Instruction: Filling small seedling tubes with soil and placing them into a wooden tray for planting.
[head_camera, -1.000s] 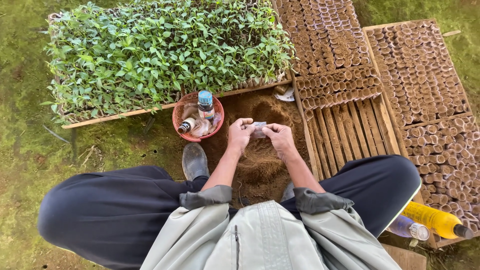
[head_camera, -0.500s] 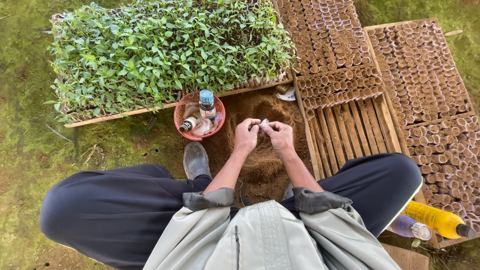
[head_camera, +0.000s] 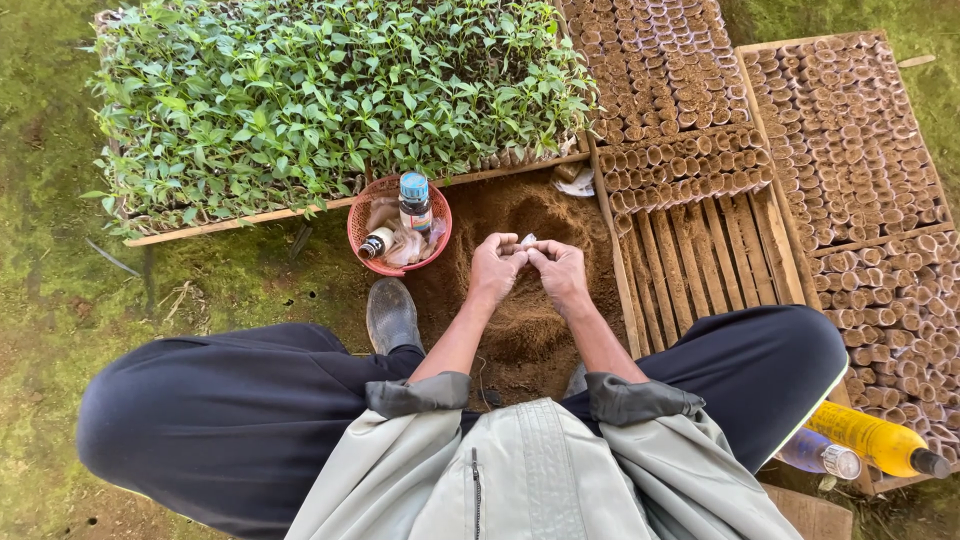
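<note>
- Currently both hands pinch a small pale pot sleeve (head_camera: 524, 243) over the soil heap (head_camera: 520, 300): left hand (head_camera: 495, 268), right hand (head_camera: 560, 272), fingers closed on it.
- Looks light, thin, floppy, crushable; grip gently at the rim edges.

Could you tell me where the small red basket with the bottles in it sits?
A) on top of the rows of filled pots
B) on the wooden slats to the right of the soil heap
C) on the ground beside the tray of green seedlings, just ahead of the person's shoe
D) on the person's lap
C: the red basket rests on the ground against the edge of the seedling tray, just ahead of the shoe.
</note>
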